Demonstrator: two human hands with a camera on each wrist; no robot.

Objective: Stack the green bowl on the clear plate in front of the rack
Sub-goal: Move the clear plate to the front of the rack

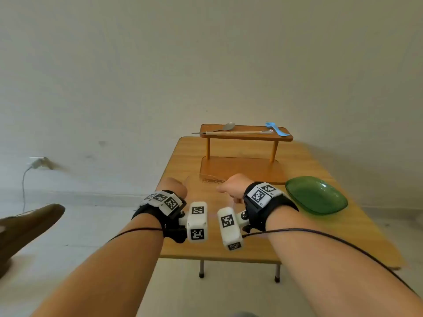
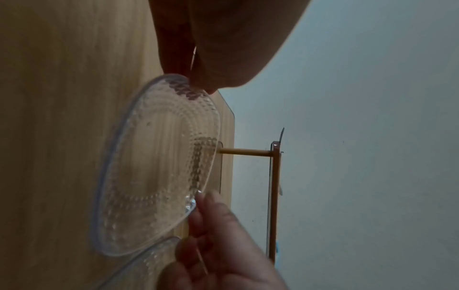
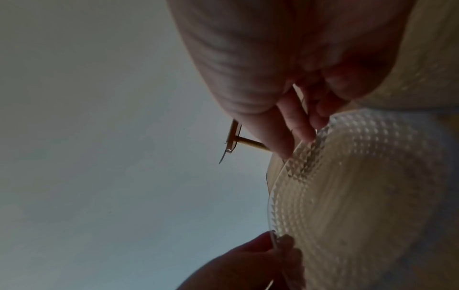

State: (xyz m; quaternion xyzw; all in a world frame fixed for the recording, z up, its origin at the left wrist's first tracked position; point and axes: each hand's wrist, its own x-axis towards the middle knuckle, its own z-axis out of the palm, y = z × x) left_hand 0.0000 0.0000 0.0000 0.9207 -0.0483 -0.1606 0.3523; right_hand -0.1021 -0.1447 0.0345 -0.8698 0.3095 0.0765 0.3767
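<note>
Wrist views show both hands, left hand (image 2: 211, 45) and right hand (image 3: 285, 78), pinching the clear plate (image 2: 154, 166) rim.

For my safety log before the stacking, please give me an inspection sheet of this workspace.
Surface: wooden table, bare at its near edge.
Job's things: clear plate held at its rim in front of the rack; green bowl rests on the table to the right, untouched.
Clutter: spoon, chopsticks and a blue utensil on the rack's top shelf.
Hands: left hand and right hand both pinch the plate's rim.
Cables: black wire along the right forearm; grey cord from the wall socket.
Surroundings: plain wall, pale floor.
</note>
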